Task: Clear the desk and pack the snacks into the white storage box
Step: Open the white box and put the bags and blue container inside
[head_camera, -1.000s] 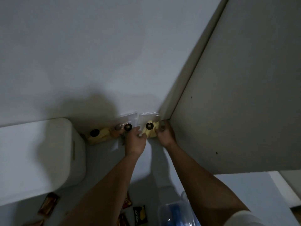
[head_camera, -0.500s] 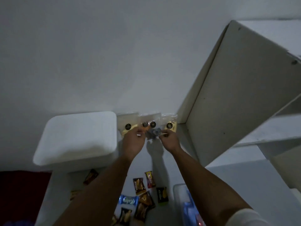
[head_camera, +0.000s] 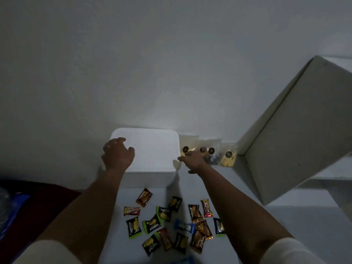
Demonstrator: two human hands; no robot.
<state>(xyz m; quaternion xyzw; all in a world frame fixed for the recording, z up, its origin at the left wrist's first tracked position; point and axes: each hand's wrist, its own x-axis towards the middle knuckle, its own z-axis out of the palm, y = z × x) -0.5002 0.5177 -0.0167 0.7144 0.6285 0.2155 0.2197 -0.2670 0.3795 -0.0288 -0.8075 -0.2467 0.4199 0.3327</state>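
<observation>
Head view, dim light. White storage box (head_camera: 150, 151), lid still on, set against the rear wall at the far end of the desk (head_camera: 297, 221). Left hand (head_camera: 117, 156) resting palm-down on the lid's near-left corner, fingers spread and clasping nothing. Right hand (head_camera: 194, 161) just beside the box's right wall, fingers loosely extended toward it and empty, though in this light perhaps brushing the clear bags (head_camera: 208, 151) behind. Three or so clear bags with dark round labels standing in a row to the right of the box, between it and the slanted white panel (head_camera: 289, 141), row axis running left to right along the wall. Small wrapped snacks (head_camera: 171, 223) scattered flat on the desk in front of the box, nearer the body than either hand, long axes pointing every way. Key relation: box lying directly under the left hand and immediately left of the right, so both hands flanking it across its width; lid removal judged the likely step, with the right hand nearer the free right edge. Packing not yet begun; every visible snack outside the box.
</observation>
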